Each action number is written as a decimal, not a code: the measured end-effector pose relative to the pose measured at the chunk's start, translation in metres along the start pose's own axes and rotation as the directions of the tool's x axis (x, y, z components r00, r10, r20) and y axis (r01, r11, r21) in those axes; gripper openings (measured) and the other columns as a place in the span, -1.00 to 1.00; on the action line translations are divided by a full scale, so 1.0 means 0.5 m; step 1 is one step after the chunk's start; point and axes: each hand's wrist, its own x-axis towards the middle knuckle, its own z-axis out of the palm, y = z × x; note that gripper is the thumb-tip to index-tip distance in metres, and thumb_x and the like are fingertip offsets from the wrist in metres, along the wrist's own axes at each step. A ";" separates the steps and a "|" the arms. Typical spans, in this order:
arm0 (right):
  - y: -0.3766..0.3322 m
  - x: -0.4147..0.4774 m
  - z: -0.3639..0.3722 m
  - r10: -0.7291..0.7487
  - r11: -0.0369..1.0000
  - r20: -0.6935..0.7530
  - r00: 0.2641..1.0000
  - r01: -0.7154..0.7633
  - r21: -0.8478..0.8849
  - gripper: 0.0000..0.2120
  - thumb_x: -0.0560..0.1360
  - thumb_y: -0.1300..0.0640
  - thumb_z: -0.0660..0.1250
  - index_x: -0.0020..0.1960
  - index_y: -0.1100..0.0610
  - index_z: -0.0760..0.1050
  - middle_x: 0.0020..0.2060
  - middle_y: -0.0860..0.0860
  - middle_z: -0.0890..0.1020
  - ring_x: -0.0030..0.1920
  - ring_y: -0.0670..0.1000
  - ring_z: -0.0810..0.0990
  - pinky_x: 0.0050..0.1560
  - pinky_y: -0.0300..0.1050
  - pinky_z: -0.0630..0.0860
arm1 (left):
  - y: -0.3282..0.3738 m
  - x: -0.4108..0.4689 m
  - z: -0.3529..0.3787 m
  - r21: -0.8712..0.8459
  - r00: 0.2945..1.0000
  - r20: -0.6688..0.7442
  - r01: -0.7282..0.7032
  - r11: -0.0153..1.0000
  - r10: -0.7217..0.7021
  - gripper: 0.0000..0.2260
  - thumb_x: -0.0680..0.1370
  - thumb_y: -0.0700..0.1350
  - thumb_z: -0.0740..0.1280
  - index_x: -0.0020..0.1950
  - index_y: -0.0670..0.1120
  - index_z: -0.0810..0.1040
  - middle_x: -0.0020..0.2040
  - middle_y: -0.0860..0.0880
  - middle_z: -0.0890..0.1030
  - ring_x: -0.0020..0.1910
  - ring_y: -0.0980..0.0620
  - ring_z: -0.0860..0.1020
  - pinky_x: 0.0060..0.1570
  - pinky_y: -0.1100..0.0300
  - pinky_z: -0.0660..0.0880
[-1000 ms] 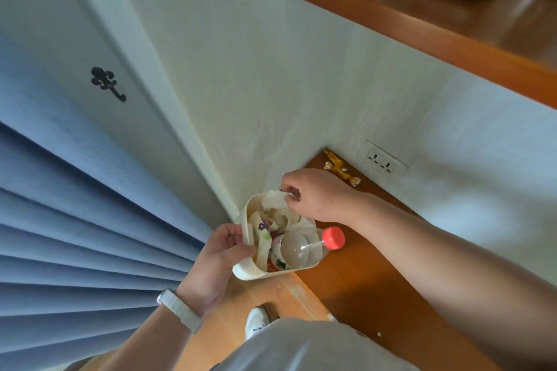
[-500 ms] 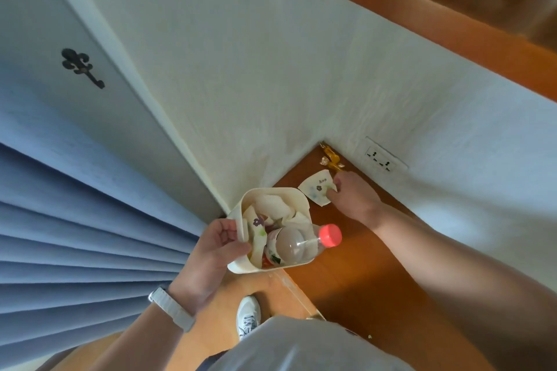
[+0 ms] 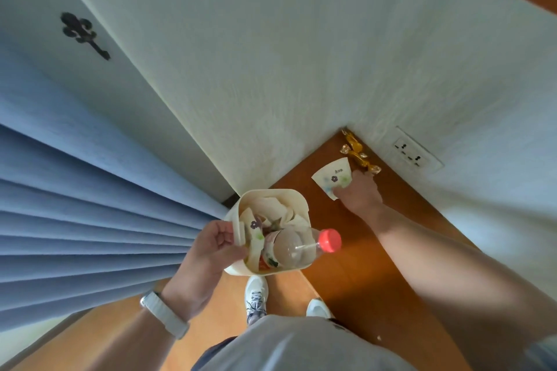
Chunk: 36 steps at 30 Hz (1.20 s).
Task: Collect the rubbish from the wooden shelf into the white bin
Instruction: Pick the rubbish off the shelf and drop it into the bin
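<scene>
My left hand grips the rim of the small white bin, held in the air beside the wooden shelf. The bin holds crumpled tissue, flattened paper cups and a clear plastic bottle with a red cap sticking out over its rim. My right hand reaches to the shelf's far corner and pinches a flattened paper cup with flower print lying on the wood. Two gold sweet wrappers lie against the wall just beyond that hand.
A white wall meets the shelf on two sides, with a wall socket just above the surface. Blue pleated curtains hang at the left. My shoes stand on the wooden floor below the bin.
My right hand left the bin, where it had dropped tissue, and moved out to the shelf corner, where it now pinches the flattened paper cup. The bin has stayed in my left hand.
</scene>
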 end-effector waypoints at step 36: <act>-0.182 -0.300 -0.238 -0.768 0.623 0.102 0.632 0.774 -0.112 -0.78 0.48 0.00 0.36 0.12 -0.03 0.52 -0.07 -0.15 0.55 -0.11 -0.13 0.52 -0.11 -0.11 0.51 | 0.070 -0.029 0.036 -0.033 0.986 0.156 -0.062 0.998 0.066 -0.55 0.33 -0.24 0.42 0.18 -0.31 0.47 -0.11 -0.17 0.62 -0.27 0.01 0.63 -0.37 0.29 0.52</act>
